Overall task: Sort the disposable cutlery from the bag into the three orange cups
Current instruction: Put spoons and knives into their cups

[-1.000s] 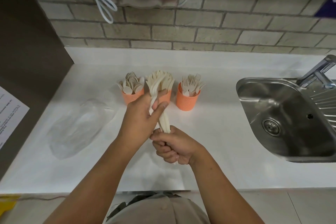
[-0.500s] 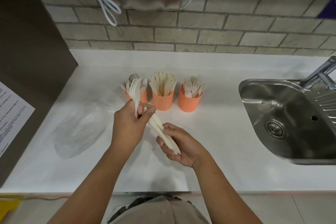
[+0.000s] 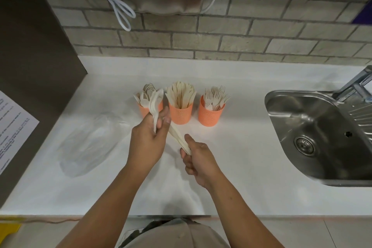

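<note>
Three orange cups stand in a row on the white counter [image 3: 241,147]: the left cup [image 3: 143,109] holds spoons, the middle cup [image 3: 180,113] holds knives, the right cup [image 3: 210,115] holds forks. My left hand [image 3: 148,143] pinches a few pale spoons [image 3: 154,104], their bowls up in front of the left cup. My right hand [image 3: 198,158] grips a small bundle of pale cutlery [image 3: 178,137] that points up-left toward my left hand. A clear plastic bag [image 3: 90,145] lies flat to the left.
A steel sink [image 3: 322,135] with a tap [image 3: 356,82] is set into the counter at the right. A brick wall runs behind the cups. A dark panel with a printed sheet [image 3: 14,127] stands at the left. The counter's front edge is near my body.
My left hand pulled a few spoons out of the bundle and moved left, from in front of the middle cup to the left cup. My right hand tilted and lowered the remaining bundle.
</note>
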{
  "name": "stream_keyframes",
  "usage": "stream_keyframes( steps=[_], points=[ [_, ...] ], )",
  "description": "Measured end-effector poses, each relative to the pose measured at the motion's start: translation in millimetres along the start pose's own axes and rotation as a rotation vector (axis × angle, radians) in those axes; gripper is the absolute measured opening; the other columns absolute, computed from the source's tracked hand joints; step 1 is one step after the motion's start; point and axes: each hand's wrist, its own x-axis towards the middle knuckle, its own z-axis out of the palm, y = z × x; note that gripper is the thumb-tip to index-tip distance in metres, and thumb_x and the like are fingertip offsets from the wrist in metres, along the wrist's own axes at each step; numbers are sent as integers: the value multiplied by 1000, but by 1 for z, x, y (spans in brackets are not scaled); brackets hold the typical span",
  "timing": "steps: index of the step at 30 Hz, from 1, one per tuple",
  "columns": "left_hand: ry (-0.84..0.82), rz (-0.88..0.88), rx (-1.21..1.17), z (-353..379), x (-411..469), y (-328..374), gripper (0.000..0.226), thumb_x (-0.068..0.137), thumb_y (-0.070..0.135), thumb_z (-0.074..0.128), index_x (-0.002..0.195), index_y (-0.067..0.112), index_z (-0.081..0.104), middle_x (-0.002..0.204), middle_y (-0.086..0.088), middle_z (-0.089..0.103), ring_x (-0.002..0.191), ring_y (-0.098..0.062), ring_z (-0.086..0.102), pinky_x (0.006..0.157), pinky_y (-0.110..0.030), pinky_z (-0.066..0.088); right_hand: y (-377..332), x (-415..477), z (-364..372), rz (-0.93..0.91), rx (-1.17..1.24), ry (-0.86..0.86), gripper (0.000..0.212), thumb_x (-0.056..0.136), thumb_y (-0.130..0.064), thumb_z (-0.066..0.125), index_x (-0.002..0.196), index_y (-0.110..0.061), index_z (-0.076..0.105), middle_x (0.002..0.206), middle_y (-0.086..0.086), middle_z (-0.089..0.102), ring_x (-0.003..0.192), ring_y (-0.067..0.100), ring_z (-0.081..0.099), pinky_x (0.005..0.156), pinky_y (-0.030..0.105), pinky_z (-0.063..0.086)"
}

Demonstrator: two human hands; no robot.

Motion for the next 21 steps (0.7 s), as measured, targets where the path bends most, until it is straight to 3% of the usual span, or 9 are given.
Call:
stream_keyframes(
  steps=[2, 5, 7, 10, 13, 15, 17, 19, 21],
  points=[
    [-30, -125, -206, 0, 6, -6, 28, 95, 46, 70, 102, 20, 63, 109, 32, 71, 103, -2, 70, 91, -28, 56, 0, 1, 4, 5, 73, 57, 51, 105, -50, 48, 71, -13, 56, 60, 4, 30, 49, 16, 21, 46, 27, 20],
    [-187, -275, -467, 1, 9, -12, 46, 92, 29, 78, 116, -3, 55, 117, 7, 76, 116, -21, 71, 101, -56, 55, -4, 3, 6, -21, 159, 110, 50, 107, -49, 44, 76, -11, 55, 59, 1, 30, 48, 16, 21, 44, 27, 21],
    [-282, -288, -446, 7, 3, -12, 41, 95, 19, 75, 117, -8, 55, 116, -2, 77, 115, -23, 71, 105, -56, 53, -7, 2, 10, -39, 148, 73, 49, 108, -49, 42, 82, -10, 57, 59, 1, 30, 47, 15, 22, 45, 27, 20],
    [-217, -296, -395, 18, -6, -14, 28, 90, 31, 77, 103, 9, 68, 99, -6, 80, 100, -27, 76, 101, -57, 54, -9, -1, 18, -36, 88, -28, 52, 106, -56, 41, 84, -12, 59, 59, 2, 32, 47, 14, 22, 47, 28, 17],
    [-173, -324, -458, 18, -2, -16, 11, 95, 20, 73, 105, 15, 74, 100, -8, 80, 99, -28, 76, 100, -54, 55, -13, 5, 15, -97, -143, -25, 57, 105, -56, 37, 77, -12, 60, 64, 5, 51, 51, 17, 41, 50, 29, 33],
    [-177, -331, -507, 14, 2, -15, 14, 99, 6, 66, 109, 15, 72, 107, -8, 80, 105, -28, 75, 100, -47, 56, -19, 12, 9, -226, -314, 65, 50, 103, -52, 37, 86, -14, 65, 83, 1, 67, 73, 18, 60, 70, 32, 47],
    [-221, -319, -525, 13, 4, -16, 12, 100, 1, 63, 107, 10, 67, 107, -8, 79, 108, -31, 74, 97, -41, 59, -34, 17, 1, -380, -325, 121, 35, 103, -43, 45, 97, -17, 69, 99, -3, 67, 90, 5, 64, 83, 22, 48],
    [-300, -299, -494, 14, 4, -17, 13, 100, 2, 64, 109, 10, 68, 104, -7, 79, 107, -32, 74, 97, -41, 59, -52, 20, -3, -495, -322, 27, 21, 104, -26, 54, 102, -12, 70, 103, 5, 66, 84, 1, 66, 76, 15, 51],
    [-387, -273, -450, 15, 3, -19, 16, 100, 5, 65, 111, 14, 70, 98, -4, 78, 105, -30, 74, 100, -46, 57, -64, 24, -5, -561, -417, -74, 18, 103, -20, 58, 101, -7, 71, 100, 16, 65, 74, 15, 65, 67, 26, 57]
  ],
)
